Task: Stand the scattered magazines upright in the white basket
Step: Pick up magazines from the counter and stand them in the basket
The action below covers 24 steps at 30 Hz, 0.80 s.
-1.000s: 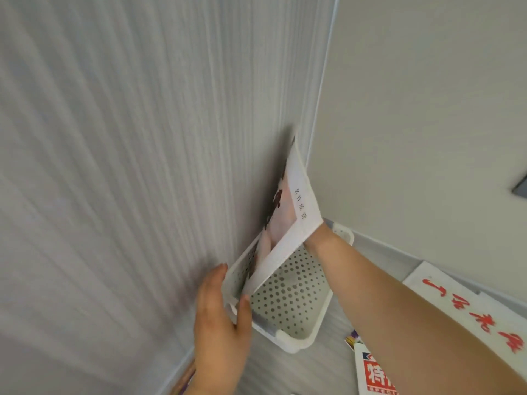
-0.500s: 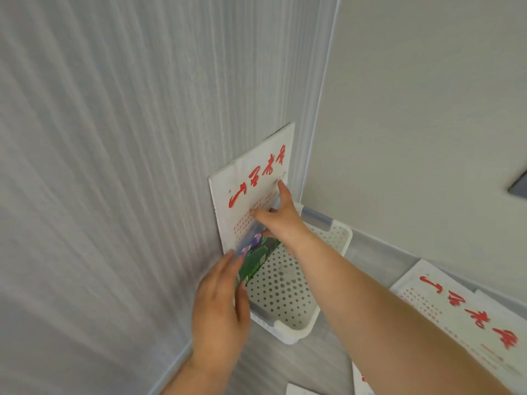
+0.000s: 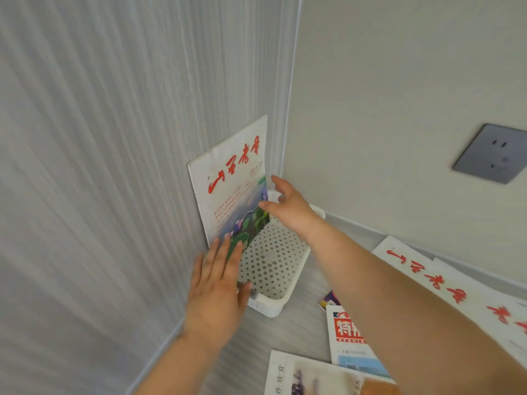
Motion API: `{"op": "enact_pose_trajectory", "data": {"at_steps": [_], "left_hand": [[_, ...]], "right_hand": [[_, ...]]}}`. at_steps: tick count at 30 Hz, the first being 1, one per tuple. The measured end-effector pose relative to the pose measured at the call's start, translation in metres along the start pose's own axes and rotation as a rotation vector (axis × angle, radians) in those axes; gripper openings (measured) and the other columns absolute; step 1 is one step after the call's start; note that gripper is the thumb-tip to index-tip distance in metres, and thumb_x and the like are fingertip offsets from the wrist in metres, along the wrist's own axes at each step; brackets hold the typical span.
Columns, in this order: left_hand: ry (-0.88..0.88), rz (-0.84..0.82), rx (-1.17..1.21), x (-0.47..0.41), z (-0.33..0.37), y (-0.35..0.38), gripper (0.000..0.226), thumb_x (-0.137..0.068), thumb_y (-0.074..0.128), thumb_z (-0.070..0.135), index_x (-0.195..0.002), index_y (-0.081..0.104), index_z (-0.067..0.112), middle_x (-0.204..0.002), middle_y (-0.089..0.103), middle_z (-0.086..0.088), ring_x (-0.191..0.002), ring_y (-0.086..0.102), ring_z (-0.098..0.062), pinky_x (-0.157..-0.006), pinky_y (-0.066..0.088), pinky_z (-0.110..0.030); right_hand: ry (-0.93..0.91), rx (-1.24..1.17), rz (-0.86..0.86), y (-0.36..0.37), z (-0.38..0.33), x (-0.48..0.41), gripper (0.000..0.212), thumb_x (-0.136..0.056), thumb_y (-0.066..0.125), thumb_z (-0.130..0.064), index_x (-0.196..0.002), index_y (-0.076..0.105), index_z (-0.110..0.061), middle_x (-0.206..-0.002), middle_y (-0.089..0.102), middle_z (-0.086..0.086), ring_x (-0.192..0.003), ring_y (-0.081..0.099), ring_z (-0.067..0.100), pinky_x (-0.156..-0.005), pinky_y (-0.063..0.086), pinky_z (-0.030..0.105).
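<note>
A white perforated basket sits on the floor in the room's corner. One magazine with red calligraphy and a landscape picture stands upright in it, leaning on the left wall. My left hand lies flat, fingers spread, against the magazine's lower edge and the basket's near-left rim. My right hand hovers with fingers apart at the magazine's right edge, holding nothing. More magazines lie on the floor: a white one with red calligraphy, one with a red title block, and a pale one.
The grey striped wall is on the left and a beige wall with a grey socket on the right. A small colourful booklet corner shows beside the basket.
The magazine, tilted and held a second ago, now stands flat against the left wall. My right hand has let go of it and drawn back to its right edge.
</note>
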State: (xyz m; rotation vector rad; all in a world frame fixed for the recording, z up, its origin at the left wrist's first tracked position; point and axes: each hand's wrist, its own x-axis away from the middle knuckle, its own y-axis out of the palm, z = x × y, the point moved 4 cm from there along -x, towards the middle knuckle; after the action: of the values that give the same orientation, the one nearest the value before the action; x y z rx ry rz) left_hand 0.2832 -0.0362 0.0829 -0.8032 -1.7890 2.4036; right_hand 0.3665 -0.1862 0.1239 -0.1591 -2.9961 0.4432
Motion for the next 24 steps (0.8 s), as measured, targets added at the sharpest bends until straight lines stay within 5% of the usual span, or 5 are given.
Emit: {"op": "enact_pose_trajectory", "data": {"at_steps": [4, 10, 14, 18, 24], "left_hand": [[-0.02, -0.034, 0.146, 0.019, 0.009, -0.002, 0.063, -0.074, 0.068, 0.02, -0.129, 0.041, 0.007, -0.14, 0.042, -0.015, -0.133, 0.026, -0.031, -0.115, 0.005, -0.035], [0.009, -0.17, 0.198, 0.078, 0.025, 0.009, 0.051, -0.065, 0.076, 0.016, -0.112, 0.058, 0.007, -0.124, 0.059, -0.017, -0.116, 0.054, -0.034, -0.11, 0.022, -0.038], [-0.022, -0.4, 0.276, 0.143, 0.039, 0.039, 0.072, -0.068, 0.073, 0.03, -0.129, 0.041, 0.01, -0.14, 0.034, -0.008, -0.13, 0.04, -0.029, -0.11, 0.018, -0.027], [0.003, -0.379, 0.189, 0.178, 0.056, 0.046, 0.097, -0.04, 0.077, 0.052, -0.124, 0.042, 0.018, -0.112, 0.065, -0.019, -0.11, 0.057, -0.024, -0.104, 0.028, -0.025], [-0.185, -0.552, 0.259, 0.188, 0.054, 0.061, 0.089, -0.077, 0.055, 0.047, -0.139, -0.006, 0.027, -0.154, -0.001, 0.005, -0.141, -0.006, -0.013, -0.114, -0.007, -0.033]], "right_hand": [[-0.004, 0.082, 0.083, -0.035, 0.007, 0.037, 0.067, -0.084, 0.059, -0.016, -0.14, 0.024, -0.021, -0.147, 0.032, 0.008, -0.132, 0.034, 0.023, -0.099, 0.033, 0.028], [-0.017, 0.535, 0.07, -0.074, 0.065, 0.137, 0.069, -0.081, 0.061, -0.025, -0.139, 0.025, -0.026, -0.148, 0.031, 0.0, -0.134, 0.03, 0.017, -0.104, 0.024, 0.025], [0.203, 0.712, -0.143, -0.064, 0.138, 0.212, 0.074, -0.081, 0.061, -0.028, -0.141, 0.018, -0.029, -0.151, 0.023, -0.003, -0.138, 0.02, 0.015, -0.112, 0.019, 0.03], [0.242, 0.88, -0.221, -0.062, 0.166, 0.244, 0.075, -0.079, 0.061, -0.032, -0.141, 0.018, -0.03, -0.151, 0.021, -0.006, -0.138, 0.018, 0.014, -0.113, 0.018, 0.033], [0.277, 1.035, -0.259, -0.065, 0.161, 0.225, 0.067, -0.073, 0.066, -0.034, -0.131, 0.034, -0.023, -0.131, 0.044, 0.003, -0.122, 0.038, 0.024, -0.102, 0.028, 0.037]]}}
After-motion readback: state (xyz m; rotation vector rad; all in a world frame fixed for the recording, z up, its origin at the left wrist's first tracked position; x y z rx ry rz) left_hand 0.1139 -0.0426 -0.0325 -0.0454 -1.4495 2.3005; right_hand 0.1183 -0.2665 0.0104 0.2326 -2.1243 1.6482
